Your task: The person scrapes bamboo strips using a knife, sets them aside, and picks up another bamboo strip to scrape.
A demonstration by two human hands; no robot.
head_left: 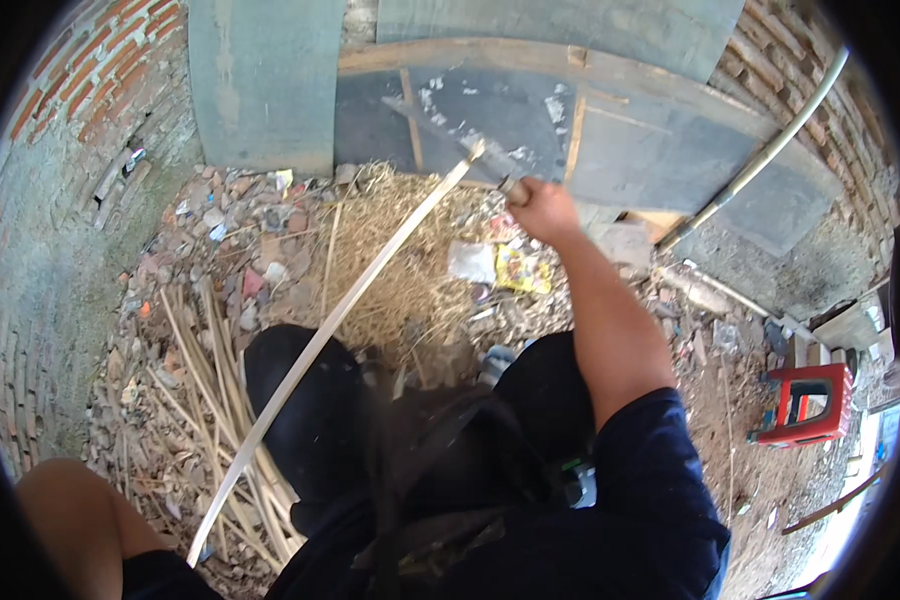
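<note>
Centrally, the right hand (542, 208) is raised at arm's length, its fingers curled tight around the handle of a long grey metal blade (440, 118), which points up and to the left across a dark board wall (660, 140). A long, pale, flat split strip of bamboo (340, 315) runs diagonally from the lower left up to the blade, its upper tip touching or just beside the blade's edge. The left hand is out of view; only a bare forearm (75, 525) shows at the lower left, so its fingers cannot be judged. A heap of dry straw (400, 250) lies beyond the knees, with broken brick rubble (225, 230) and thin pale bamboo slivers (205, 390) to the left. A yellow wrapper (522, 270) lies near the straw. A red plastic stool (808, 402) stands well apart at right. Brick walls (80, 90) close the left and back; bare earth lies open at right.
</note>
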